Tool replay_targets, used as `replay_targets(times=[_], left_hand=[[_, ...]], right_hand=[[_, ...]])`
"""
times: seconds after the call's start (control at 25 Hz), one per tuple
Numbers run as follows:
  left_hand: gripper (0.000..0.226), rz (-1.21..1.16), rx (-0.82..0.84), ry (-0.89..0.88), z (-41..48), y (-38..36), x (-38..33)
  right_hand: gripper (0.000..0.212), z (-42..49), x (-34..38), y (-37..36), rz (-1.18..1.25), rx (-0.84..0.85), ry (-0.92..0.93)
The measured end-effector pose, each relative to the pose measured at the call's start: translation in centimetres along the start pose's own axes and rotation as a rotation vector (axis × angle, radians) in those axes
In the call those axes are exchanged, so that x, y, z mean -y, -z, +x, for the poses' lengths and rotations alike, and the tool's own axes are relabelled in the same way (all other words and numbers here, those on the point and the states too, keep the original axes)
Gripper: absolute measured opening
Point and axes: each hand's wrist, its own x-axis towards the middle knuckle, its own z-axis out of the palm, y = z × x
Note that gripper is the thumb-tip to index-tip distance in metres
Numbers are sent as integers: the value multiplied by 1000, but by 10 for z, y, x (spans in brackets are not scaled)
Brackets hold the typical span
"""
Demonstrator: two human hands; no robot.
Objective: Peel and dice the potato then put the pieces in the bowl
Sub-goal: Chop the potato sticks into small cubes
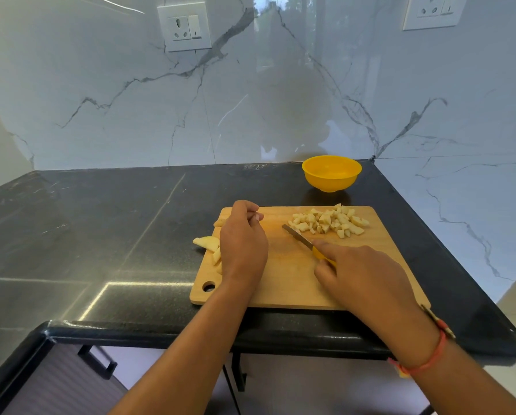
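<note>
– While the right hand [361,277] grips the knife [301,237] by its yellow handle, forefinger laid along the blade's back, what does the left hand [243,244] do?
– It lies over the left part of the cutting board [289,286], fingers curled; whether they hold anything cannot be told.
– Where is the potato?
– Diced pieces [330,221] lie heaped at the board's far right corner, just beyond the blade tip. Larger wedges [206,242] show at the left hand's outer side, one overhanging the board's edge.
– And the bowl?
– The yellow bowl [331,173] stands on the dark tabletop [101,235] behind the board, near the heap but apart from it, close to the marble wall [280,100].
</note>
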Motion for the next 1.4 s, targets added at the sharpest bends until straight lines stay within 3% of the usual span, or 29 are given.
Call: replay_targets(times=[0.44, 0.64, 0.84, 1.16, 1.4], left_hand=[[20, -64, -61, -47, 11, 17, -6], [19, 346, 166, 13, 66, 62, 18], [22, 657, 529, 69, 91, 69, 33], [18, 665, 519, -23, 91, 47, 32], [19, 620, 627, -64, 91, 37, 24]], right_hand=[[53, 11, -3, -6, 216, 1, -36], [54, 8, 1, -9, 205, -38, -39], [49, 5, 1, -12, 141, -59, -21], [49, 2, 2, -10, 149, -75, -35], [50, 2, 2, -11, 148, -79, -41]])
